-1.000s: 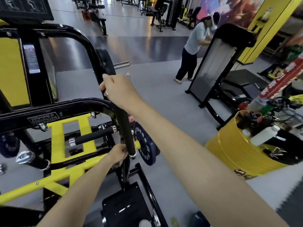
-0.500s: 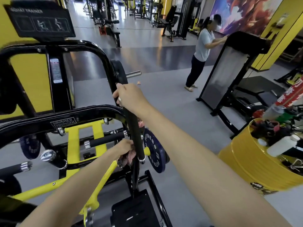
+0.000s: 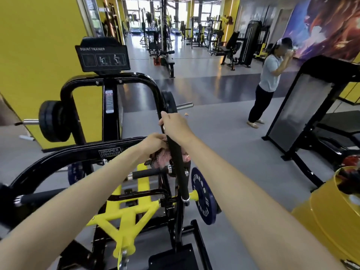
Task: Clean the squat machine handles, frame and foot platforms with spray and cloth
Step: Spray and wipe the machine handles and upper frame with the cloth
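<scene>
- I'm on the handle-wiping step. My left hand point(image 3: 155, 142) is curled round the pink cloth point(image 3: 162, 159), holding it against the black handle point(image 3: 179, 178) of the squat machine point(image 3: 109, 151).
- My right hand point(image 3: 174, 124) is closed round the same handle, just above the cloth.
- Next, I judge, the cloth must slide down the grip to its end cap under a firm, even squeeze.

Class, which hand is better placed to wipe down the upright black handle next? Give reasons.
Left: the left hand holds the cloth against the handle; the right hand only grips its top.
</scene>
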Tool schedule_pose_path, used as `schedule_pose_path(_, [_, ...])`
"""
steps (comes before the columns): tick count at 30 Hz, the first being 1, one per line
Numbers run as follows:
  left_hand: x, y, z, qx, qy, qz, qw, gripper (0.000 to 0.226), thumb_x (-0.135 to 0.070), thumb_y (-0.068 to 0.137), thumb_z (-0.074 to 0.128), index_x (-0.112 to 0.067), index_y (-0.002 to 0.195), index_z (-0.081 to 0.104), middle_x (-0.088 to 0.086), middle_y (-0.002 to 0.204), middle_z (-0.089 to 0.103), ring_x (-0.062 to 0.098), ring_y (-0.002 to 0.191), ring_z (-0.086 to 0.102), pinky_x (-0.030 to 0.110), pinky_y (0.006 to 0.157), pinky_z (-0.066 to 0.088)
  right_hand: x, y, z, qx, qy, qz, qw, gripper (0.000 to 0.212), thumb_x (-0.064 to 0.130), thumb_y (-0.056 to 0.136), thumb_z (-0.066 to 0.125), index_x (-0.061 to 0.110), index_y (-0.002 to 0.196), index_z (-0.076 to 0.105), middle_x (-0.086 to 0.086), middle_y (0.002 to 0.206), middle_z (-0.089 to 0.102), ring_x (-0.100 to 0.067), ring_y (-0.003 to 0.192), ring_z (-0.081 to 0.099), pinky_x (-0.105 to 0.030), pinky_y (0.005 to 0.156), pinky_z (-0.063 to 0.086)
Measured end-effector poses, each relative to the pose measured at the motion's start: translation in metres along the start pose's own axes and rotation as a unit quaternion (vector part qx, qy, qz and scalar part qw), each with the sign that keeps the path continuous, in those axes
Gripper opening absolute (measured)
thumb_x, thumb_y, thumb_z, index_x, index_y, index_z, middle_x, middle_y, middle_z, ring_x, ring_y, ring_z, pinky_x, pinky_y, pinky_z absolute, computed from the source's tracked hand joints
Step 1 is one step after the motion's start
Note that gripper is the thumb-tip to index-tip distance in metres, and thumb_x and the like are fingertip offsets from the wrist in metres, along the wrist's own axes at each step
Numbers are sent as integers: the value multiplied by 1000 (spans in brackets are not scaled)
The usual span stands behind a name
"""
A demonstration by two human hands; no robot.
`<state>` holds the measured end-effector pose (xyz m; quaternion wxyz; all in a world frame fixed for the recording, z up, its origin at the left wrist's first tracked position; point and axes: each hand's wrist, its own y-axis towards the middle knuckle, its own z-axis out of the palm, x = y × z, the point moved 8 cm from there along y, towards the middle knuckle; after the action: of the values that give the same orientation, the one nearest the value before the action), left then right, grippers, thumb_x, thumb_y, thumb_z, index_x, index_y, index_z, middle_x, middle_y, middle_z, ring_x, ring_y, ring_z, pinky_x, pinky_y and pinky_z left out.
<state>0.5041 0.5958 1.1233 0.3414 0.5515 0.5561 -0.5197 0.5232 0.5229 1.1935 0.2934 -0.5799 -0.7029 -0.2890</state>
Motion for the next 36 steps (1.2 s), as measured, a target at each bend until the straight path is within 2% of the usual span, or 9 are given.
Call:
schedule_pose_path(6, [-52,-31,-21,-65,-94,33,993,26,16,84,46,-1,89,65,13,74,66,23,66,64,24,61,55,-1,-3,-9,-26,18,-17,999,45,36,103,22,26,129,58,-17,128,55,-37,126,37,-52,107,19])
schedule_pose_path(12, [-78,-38,-31,-116,-20,42,992,21,5,86,52,10,101,66,21,85,64,26,71,61,25,65,52,-1,-6,-18,-30,131,18,991,48,40,101,23,15,137,43,-16,140,41,-34,131,34,-46,106,26])
schedule_pose_path(16, [-100,-43,-19,-126,66,73,987,18,1,89,52,5,91,69,20,73,62,20,57,56,21,53,48,-34,-3,-22,-32,250,106,962,107,84,71,2,16,140,46,-10,146,44,-29,137,36,-49,113,26])
schedule_pose_path(20, [-109,-44,-11,-130,196,134,963,32,1,87,47,-17,83,73,13,68,65,21,56,54,38,61,50,-68,-1,-5,2,269,109,957,124,102,51,7,25,140,44,-7,147,44,-32,130,45,-53,107,37])
schedule_pose_path(23, [-113,-56,-2,-156,337,215,903,39,3,88,47,-20,107,72,5,85,69,14,70,46,34,67,45,-54,-28,-18,-4,317,98,943,77,70,92,9,22,120,63,-6,108,66,-27,103,60,-49,96,49])
schedule_pose_path(25, [-116,-71,7,-177,416,304,839,44,5,88,49,-22,117,68,-4,102,69,13,83,38,34,70,44,-60,-29,-16,3,332,102,938,75,59,98,6,19,118,66,-10,107,66,-23,101,59,-47,97,48])
schedule_pose_path(28, [-113,-92,17,-195,451,437,753,44,9,80,47,-13,106,73,-4,114,69,23,84,42,38,62,50,-70,-31,-5,13,338,113,934,73,62,97,9,19,117,64,-12,117,64,-22,107,57,-37,94,46])
schedule_pose_path(31, [-97,-103,25,-211,507,509,663,40,3,82,41,-8,99,75,2,115,69,24,93,42,36,74,52,-75,-35,3,17,297,115,948,72,74,89,17,29,131,54,-4,120,64,-20,107,59,-36,94,48])
schedule_pose_path(36, [-78,-115,27,-261,509,550,608,35,0,95,39,-3,101,74,9,118,67,28,98,42,29,90,42,-79,-27,10,17,270,107,957,101,91,68,13,29,140,46,-8,120,65,-26,107,61,-43,94,50])
